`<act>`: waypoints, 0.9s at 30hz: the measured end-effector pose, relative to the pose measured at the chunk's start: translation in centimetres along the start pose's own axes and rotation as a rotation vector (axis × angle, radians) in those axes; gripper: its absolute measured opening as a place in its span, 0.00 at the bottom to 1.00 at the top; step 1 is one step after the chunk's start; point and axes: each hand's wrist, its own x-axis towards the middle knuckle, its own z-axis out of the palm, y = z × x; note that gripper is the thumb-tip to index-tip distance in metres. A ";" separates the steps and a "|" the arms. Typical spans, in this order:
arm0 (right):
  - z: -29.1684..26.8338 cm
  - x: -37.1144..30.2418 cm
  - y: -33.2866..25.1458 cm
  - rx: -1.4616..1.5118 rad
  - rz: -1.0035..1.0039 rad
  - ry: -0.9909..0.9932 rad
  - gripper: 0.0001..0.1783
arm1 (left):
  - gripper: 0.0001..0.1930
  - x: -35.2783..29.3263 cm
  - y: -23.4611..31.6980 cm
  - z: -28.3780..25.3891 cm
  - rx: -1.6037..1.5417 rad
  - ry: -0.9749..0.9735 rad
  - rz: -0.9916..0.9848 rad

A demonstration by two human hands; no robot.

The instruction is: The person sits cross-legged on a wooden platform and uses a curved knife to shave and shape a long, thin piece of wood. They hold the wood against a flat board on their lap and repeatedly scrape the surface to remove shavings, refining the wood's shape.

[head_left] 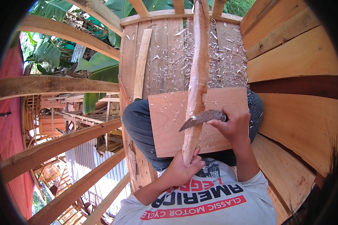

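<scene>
Nearest the shirt, the left hand is closed around the near end of the stick, which runs away from it over the board on the person's lap. Should the blade skid off uneven grain, it could jump towards that hand; the stick, gripped at one end, might roll, and the board, resting on the legs, could tip. Slightly farther out, the right hand is clamped on the knife, its blade lying across the stick (how deep it bites is hard to tell). The stick sits just left of that hand. Beyond, shavings litter the planks.
</scene>
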 end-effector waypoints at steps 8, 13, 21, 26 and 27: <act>-4.5 1.9 2.8 0.170 0.202 -0.076 0.33 | 0.12 -0.1 0.2 -0.3 -0.022 -0.134 -0.101; -2.6 -2.2 -1.3 0.209 0.010 -0.251 0.33 | 0.15 0.3 1.7 -0.6 -0.284 -0.128 -0.113; -1.2 -3.3 -1.6 0.150 -0.092 -0.245 0.36 | 0.11 0.3 1.2 -0.1 0.062 -0.013 -0.021; -1.1 -2.9 -0.8 0.102 -0.115 -0.207 0.37 | 0.09 0.4 0.9 0.7 0.154 0.001 0.049; -1.1 -2.7 -0.7 0.077 -0.104 -0.207 0.38 | 0.09 0.4 0.9 0.8 0.168 0.010 0.059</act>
